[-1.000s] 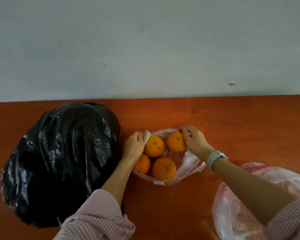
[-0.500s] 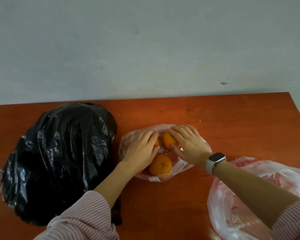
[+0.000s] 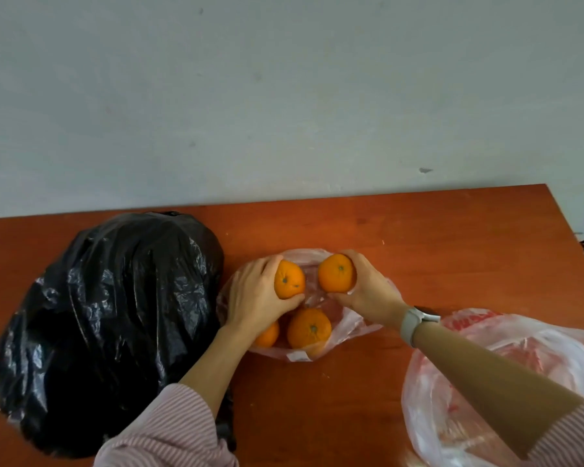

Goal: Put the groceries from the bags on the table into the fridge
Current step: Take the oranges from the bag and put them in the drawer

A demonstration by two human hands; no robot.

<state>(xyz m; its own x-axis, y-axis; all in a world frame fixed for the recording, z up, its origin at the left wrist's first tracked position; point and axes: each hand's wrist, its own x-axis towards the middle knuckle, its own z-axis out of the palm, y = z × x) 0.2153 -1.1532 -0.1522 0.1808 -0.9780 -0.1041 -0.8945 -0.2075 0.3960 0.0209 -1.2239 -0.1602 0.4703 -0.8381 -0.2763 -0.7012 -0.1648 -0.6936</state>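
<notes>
A thin pink plastic bag (image 3: 348,326) lies open in the middle of the brown table (image 3: 452,237). My left hand (image 3: 253,294) grips one orange (image 3: 289,279) over the bag's left side. My right hand (image 3: 368,291), with a watch on its wrist, grips a second orange (image 3: 336,273) over the bag's far side. Two more oranges rest in the bag: a large one (image 3: 309,328) in front and one (image 3: 267,335) half hidden under my left wrist.
A big bulging black bag (image 3: 108,325) fills the table's left side, right beside my left arm. A clear bag with red print (image 3: 486,382) lies at the near right under my right forearm. A grey wall stands behind the table. The table's right edge is near.
Both hands went from holding the bag's rim into the bag, and each now holds an orange lifted slightly above the plastic. The view has shifted a little to the right.
</notes>
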